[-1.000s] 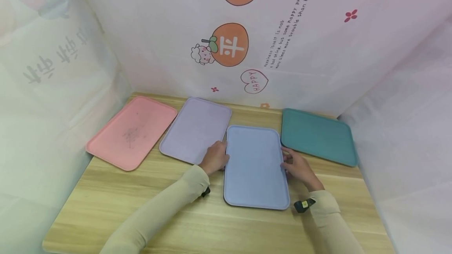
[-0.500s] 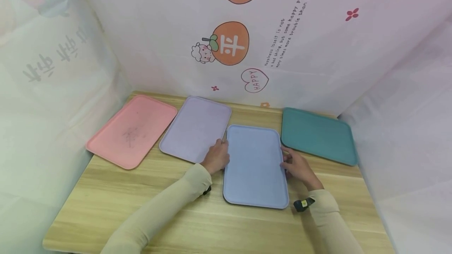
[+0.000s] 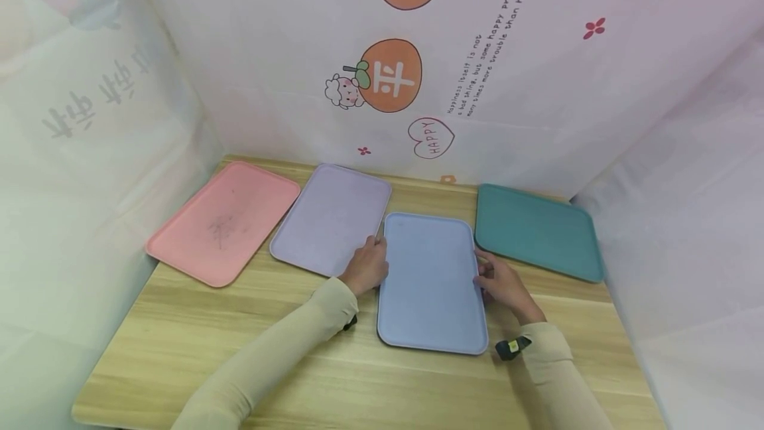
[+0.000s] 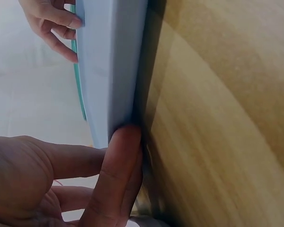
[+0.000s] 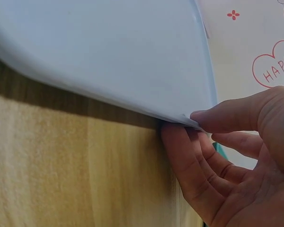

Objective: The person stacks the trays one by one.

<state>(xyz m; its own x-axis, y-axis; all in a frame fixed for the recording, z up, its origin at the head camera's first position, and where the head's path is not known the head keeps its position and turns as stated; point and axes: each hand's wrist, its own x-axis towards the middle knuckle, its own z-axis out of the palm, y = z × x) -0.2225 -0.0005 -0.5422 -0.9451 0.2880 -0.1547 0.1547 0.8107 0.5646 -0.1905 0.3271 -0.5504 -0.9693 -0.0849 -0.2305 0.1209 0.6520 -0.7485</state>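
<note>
A light blue rectangular tray (image 3: 431,284) lies lengthwise between both hands in the head view. On its left long edge my left hand (image 3: 367,267) grips the rim; the left wrist view shows fingers (image 4: 119,161) at the underside of the rim, close to the wood. Opposite, my right hand (image 3: 505,285) pinches the right long edge, thumb on top and fingers (image 5: 180,156) beneath in the right wrist view. A shadow runs under the tray's edge along the table. The left hand also overlaps the lower right corner of a lilac tray (image 3: 337,217).
A pink tray (image 3: 227,224) with dark specks lies at the far left of the wooden table (image 3: 358,390). To the right, a teal tray (image 3: 537,231) sits by the blue tray's upper right corner. Printed curtains (image 3: 268,71) enclose the table's back and sides.
</note>
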